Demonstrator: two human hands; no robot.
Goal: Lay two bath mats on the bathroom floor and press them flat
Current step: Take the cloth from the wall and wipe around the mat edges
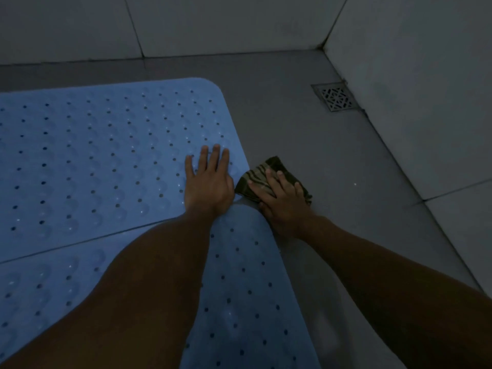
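Head view: two blue bath mats lie edge to edge on the grey floor (332, 161), the far mat (106, 155) at 10 o'clock, the near mat (239, 288) at 6 o'clock. The left hand (209, 182) presses flat, fingers straight, on the far mat's right edge. The right hand (283, 202), fingers spread, rests on a striped cloth (266, 177) just beside it. A drain (336, 96) sits at 2 o'clock.

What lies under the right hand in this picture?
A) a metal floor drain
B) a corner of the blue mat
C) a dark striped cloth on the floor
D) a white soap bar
C: the right hand rests with spread fingers on the striped cloth, beside the blue mat.
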